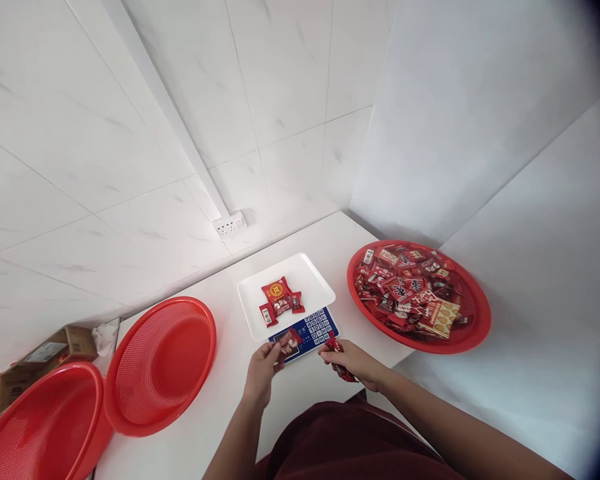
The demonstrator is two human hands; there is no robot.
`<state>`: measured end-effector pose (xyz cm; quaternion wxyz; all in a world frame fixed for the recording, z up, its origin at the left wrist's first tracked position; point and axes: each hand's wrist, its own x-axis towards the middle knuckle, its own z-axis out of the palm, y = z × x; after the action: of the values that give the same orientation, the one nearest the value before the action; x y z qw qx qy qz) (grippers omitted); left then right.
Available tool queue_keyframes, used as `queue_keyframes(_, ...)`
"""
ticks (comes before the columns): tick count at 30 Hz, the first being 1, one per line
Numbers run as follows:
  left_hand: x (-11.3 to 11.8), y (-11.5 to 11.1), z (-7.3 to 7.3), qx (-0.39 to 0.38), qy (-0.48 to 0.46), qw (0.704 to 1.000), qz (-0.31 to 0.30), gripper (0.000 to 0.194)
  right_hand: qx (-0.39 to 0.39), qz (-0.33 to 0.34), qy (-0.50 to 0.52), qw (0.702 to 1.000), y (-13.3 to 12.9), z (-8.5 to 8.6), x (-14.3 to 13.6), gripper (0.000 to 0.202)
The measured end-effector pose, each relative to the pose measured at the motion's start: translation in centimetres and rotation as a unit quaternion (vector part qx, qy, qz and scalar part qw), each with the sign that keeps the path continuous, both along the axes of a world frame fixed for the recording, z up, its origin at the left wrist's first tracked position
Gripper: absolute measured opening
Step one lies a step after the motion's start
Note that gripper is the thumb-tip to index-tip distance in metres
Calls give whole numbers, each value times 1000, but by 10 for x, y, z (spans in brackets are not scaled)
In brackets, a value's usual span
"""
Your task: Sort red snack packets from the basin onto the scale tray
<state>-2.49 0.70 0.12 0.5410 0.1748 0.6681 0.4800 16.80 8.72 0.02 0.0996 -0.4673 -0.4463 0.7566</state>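
Pinched in my left hand [263, 372] is a red snack packet [290, 341], held above the dark display end of a digital scale [307, 331]. My right hand [353, 363] is closed around red snack packets [336, 347] near the scale's right corner; how many it holds I cannot tell. On the scale's white tray [310, 277] lie several small red packets [283, 305], one with a round gold emblem. To the right of my right hand stands a red basket [483, 310] heaped with wrapped snacks [410, 287].
Left of the scale sits a red mesh basket [130, 373] with nothing in it. Another red basket [45, 427] overlaps it at the lower left. A cardboard box [40, 360] stands behind them. The white table [225, 373] meets a tiled wall with a socket strip [229, 225].
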Motion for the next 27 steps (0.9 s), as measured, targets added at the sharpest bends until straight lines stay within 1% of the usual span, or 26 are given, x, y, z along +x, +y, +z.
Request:
queue_keyframes(2, -16, 9, 0, 11, 60, 998, 5, 42, 1, -10, -4, 1000, 1, -3, 6, 20)
queue_keyframes(4, -29, 17, 0, 13, 123, 992, -10, 44, 4, -18, -3, 1000, 1, -6, 11, 20)
queue_keyframes(6, -38, 26, -1, 3, 169, 985, -29, 42, 4, -24, 0, 1000, 0, -8, 15, 21)
queue_keyframes(8, -42, 34, -3, -14, 207, 977, -52, 37, 0, -31, 1, 1000, -1, -9, 17, 21)
queue_keyframes(11, -43, 48, -8, -44, 281, 953, -101, 26, -5, -35, 0, 999, -4, -8, 20, 21)
queue_keyframes(15, -39, 68, -10, -54, 376, 909, -173, 15, -1, -38, -4, 999, -6, -7, 24, 21)
queue_keyframes(18, -35, 82, -8, -47, 431, 875, -216, 18, -2, -46, -8, 999, -7, -7, 29, 22)
queue_keyframes(21, -32, 93, -5, -50, 467, 849, -245, 22, -5, -52, -11, 999, -10, -5, 33, 23)
queue_keyframes(24, -32, 101, -2, -61, 487, 832, -261, 26, -12, -56, -11, 998, -12, -2, 37, 24)
queue_keyframes(27, -34, 105, 0, -69, 496, 822, -270, 27, -16, -61, -12, 998, -13, 1, 40, 24)
